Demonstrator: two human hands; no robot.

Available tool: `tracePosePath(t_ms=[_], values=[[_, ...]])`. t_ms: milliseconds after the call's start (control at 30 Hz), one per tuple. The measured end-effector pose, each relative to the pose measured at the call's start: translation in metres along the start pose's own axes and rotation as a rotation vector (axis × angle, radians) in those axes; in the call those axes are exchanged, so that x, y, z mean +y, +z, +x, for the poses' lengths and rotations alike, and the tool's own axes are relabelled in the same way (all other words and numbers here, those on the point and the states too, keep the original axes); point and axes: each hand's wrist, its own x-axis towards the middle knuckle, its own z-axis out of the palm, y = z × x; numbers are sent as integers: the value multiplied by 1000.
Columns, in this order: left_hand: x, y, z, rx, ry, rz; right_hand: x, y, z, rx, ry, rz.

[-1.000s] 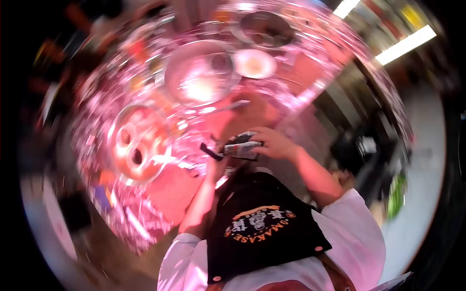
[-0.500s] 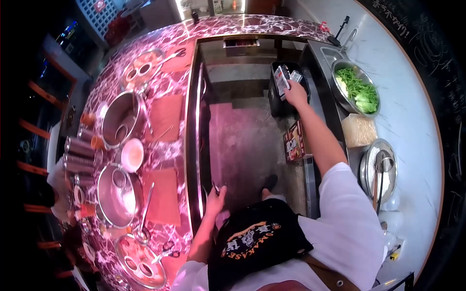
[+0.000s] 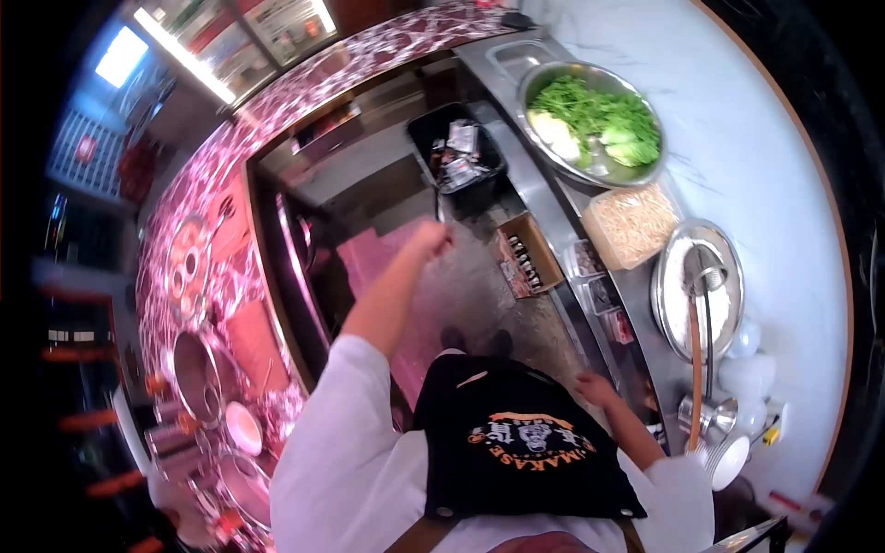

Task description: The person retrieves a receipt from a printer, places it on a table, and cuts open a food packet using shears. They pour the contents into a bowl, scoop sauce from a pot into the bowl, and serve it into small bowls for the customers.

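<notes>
My left hand (image 3: 431, 241) is stretched forward over the floor, closed around a thin dark tool (image 3: 437, 206) that points toward the bin. Its exact kind is too small to make out. Just beyond stands a black bin (image 3: 481, 196) with crumpled silvery packaging (image 3: 463, 138) inside. To the right of that hand, an opened cardboard box (image 3: 546, 255) with several dark-capped items in it sits against the counter. My right hand (image 3: 597, 389) hangs low by the right counter's edge, fingers loosely apart, with nothing visible in it.
On the right counter (image 3: 636, 318) are a steel bowl of greens (image 3: 599, 120), a tub of pale shreds (image 3: 636, 226) and a basin of white contents (image 3: 673, 304) with a strainer (image 3: 705, 269). Pots (image 3: 198, 369) line the marbled counter (image 3: 198, 152) at left.
My right hand has let go of the package over the bin and drawn back beside my apron. My left hand has reached forward with the thin tool. The view has turned.
</notes>
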Motion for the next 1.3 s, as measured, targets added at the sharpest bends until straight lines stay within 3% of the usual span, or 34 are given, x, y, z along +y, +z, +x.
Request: tracePosePath(t_ms=[33,67,100,133,167,200,233,267,300,333,367,400,433,567,600,667,700,767,833,867,900,967,1000,1033,1067,1100,1133,1267,1300], values=[[32,-6,26,31,-37,17,19,-15,-32,74,64,75],[39,-19,84,78,98,154,25,-30,-65,157,104,132],[85,-12,61,269,41,133,32,-36,-92,240,146,186],[91,-18,99,284,81,111,56,-28,-110,298,190,244],[93,-31,146,205,76,304,45,-24,-134,398,222,333],[92,-30,174,449,122,523,25,-31,-158,491,243,403],[95,-17,167,542,145,553,18,-25,-171,492,255,394],[98,-9,157,649,162,584,14,-10,-183,569,297,616],[83,-5,171,565,197,527,4,0,-188,633,335,843],[44,6,197,518,365,485,-30,2,-191,706,392,1039],[16,25,198,440,427,515,-6,31,-189,657,297,1065],[-28,55,181,369,433,639,37,80,-178,723,67,1526],[-68,74,164,308,413,780,-31,53,-172,755,258,828],[-161,114,42,-284,254,1088,-23,27,-77,441,255,893],[-182,114,13,-278,266,1046,-27,14,-55,380,230,865],[-256,99,1,-333,554,1194,-41,-16,-6,264,154,781],[-251,73,-30,-368,352,970,-50,-29,18,204,103,728],[-266,23,-63,-31,20,749,-78,-55,70,83,-22,617],[-296,-47,-60,511,91,325,-113,-77,115,-12,-138,518],[-274,-104,-79,590,147,534,-133,-84,132,-59,-189,462],[-268,-161,-77,864,157,396,-153,-86,146,-105,-236,418],[-132,-216,-211,1194,371,153,-197,-86,169,-195,-329,323],[-127,-268,-216,1193,396,224,-217,-84,178,-242,-370,277],[-83,-274,-261,1219,418,12,-239,-80,184,-291,-410,226],[-61,-297,-284,1237,447,50,-259,-74,189,-335,-446,181],[-22,-300,-320,1353,328,21,-278,-68,192,-376,-480,139],[2,-308,-353,1343,475,42,-294,-60,193,-417,-507,99],[72,-378,-450,1608,520,148,-349,-26,187,-561,-582,-48],[89,-371,-482,1626,569,103,-360,-19,186,-591,-595,-81]])
